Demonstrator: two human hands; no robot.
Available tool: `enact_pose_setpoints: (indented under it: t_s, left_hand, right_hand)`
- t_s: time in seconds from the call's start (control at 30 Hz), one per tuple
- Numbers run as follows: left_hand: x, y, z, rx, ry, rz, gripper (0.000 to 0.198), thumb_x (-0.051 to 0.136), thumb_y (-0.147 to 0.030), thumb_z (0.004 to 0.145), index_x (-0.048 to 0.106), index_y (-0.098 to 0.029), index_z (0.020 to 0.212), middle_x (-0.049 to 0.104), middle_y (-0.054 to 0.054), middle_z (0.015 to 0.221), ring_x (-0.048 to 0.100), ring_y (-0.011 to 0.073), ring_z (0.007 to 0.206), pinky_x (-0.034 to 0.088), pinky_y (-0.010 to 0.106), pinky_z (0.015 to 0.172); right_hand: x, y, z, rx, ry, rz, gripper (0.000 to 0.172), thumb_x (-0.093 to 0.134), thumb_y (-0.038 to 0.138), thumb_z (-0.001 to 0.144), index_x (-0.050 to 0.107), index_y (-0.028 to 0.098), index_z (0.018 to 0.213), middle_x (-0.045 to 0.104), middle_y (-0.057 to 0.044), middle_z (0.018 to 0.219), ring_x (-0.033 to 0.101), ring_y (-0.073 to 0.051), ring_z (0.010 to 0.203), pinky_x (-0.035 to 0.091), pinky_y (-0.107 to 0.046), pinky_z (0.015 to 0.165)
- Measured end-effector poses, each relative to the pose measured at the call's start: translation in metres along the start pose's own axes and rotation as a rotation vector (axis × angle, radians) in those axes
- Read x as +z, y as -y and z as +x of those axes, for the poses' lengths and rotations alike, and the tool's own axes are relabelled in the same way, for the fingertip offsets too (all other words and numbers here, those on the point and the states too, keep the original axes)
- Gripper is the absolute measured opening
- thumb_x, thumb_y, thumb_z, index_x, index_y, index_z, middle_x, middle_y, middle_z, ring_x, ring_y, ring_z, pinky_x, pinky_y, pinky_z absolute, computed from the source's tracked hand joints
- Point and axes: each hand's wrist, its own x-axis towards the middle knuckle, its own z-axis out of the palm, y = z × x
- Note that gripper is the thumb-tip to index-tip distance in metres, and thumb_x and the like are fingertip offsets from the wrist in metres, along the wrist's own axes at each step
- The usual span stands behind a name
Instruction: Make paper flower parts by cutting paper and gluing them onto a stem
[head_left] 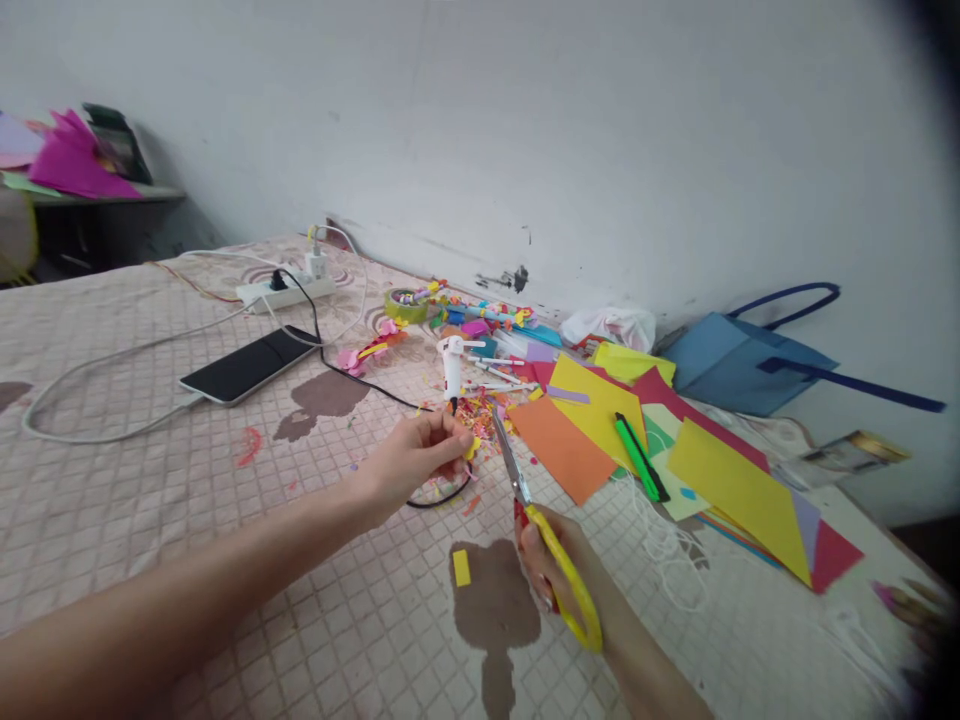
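My left hand (424, 452) is closed in a pinch on a small yellow paper piece (473, 448), just in front of a heap of paper scraps (491, 415). In my right hand (551, 560) is a pair of scissors (555, 545) with yellow and red handles, its blades pointing up and away, a little to the right of the yellow piece. The blades look nearly closed and touch no paper that I can see. A small yellow paper rectangle (461, 568) lies on the tablecloth nearer to me, below my left hand.
Beyond the scraps stands a white glue gun (452, 365) with a black cord. Coloured paper sheets (570, 450), a green cutter (641, 458) and white string (671, 550) lie right. A tablet (251, 366), cables and a power strip (289, 292) occupy the left. A blue bag (750, 360) leans against the wall.
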Motion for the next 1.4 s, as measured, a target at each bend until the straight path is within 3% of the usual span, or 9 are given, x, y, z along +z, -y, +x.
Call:
enact_pose_setpoints:
  t_s: [0.17,0.4,0.57,0.8,1.07,1.2,1.4]
  left_hand:
    - [0.002,0.005,-0.002,-0.041,0.070,-0.101,0.027,0.071,-0.029,0.070,0.055,-0.013,0.086,0.061,-0.001,0.068,0.057,0.0075,0.062,0.046,0.021,0.063]
    - [0.001,0.012,-0.003,-0.177,0.094,-0.173,0.026,0.072,-0.027,0.071,0.051,-0.014,0.082,0.066,0.003,0.072,0.062,0.0102,0.066,0.049,0.023,0.067]
    - [0.002,0.014,-0.005,-0.148,0.091,-0.131,0.020,0.069,-0.027,0.074,0.054,-0.015,0.078,0.058,-0.003,0.067,0.053,0.0039,0.057,0.043,0.016,0.056]
    - [0.006,0.012,-0.007,-0.145,0.081,-0.055,0.020,0.068,-0.027,0.074,0.054,-0.014,0.080,0.063,0.000,0.067,0.057,0.0072,0.060,0.045,0.020,0.061]
    - [0.008,0.010,-0.010,-0.135,0.042,0.021,0.020,0.067,-0.029,0.073,0.055,-0.014,0.078,0.062,0.000,0.068,0.058,0.0090,0.064,0.047,0.022,0.064]
    - [0.009,0.012,-0.011,-0.116,0.023,0.097,0.017,0.066,-0.027,0.072,0.056,-0.013,0.075,0.060,0.000,0.070,0.055,0.0088,0.064,0.046,0.022,0.063]
    - [0.011,0.014,-0.011,-0.104,0.038,0.157,0.016,0.065,-0.027,0.072,0.057,-0.013,0.072,0.059,0.000,0.067,0.055,0.0095,0.061,0.046,0.023,0.060]
  right_hand:
    - [0.002,-0.002,0.001,-0.032,-0.011,0.034,0.053,0.044,0.074,0.072,0.037,0.022,0.065,0.032,0.010,0.039,0.030,-0.006,0.029,0.028,-0.019,0.030]
    - [0.004,0.002,0.004,-0.062,-0.020,0.191,0.051,0.048,0.070,0.074,0.036,0.021,0.063,0.033,0.010,0.040,0.029,-0.004,0.030,0.025,-0.017,0.030]
    - [0.006,0.005,0.009,-0.103,-0.045,0.277,0.046,0.055,0.062,0.075,0.039,0.020,0.064,0.036,0.010,0.042,0.031,-0.004,0.032,0.029,-0.017,0.032]
    - [0.007,0.024,0.020,-0.144,-0.195,0.260,0.032,0.066,0.045,0.071,0.049,0.018,0.075,0.052,0.006,0.055,0.037,-0.004,0.035,0.032,-0.018,0.033]
    - [0.008,0.040,0.033,-0.163,-0.263,0.277,0.032,0.068,0.043,0.066,0.049,0.019,0.074,0.042,0.010,0.045,0.036,-0.006,0.035,0.030,-0.019,0.034]
    - [0.013,0.038,0.032,-0.164,-0.252,0.265,0.033,0.071,0.040,0.062,0.051,0.019,0.077,0.047,0.008,0.051,0.039,-0.006,0.038,0.031,-0.020,0.037]
    - [0.018,0.037,0.028,-0.182,-0.336,0.159,0.026,0.068,0.033,0.063,0.050,0.020,0.076,0.050,0.005,0.058,0.042,-0.008,0.043,0.034,-0.021,0.040]
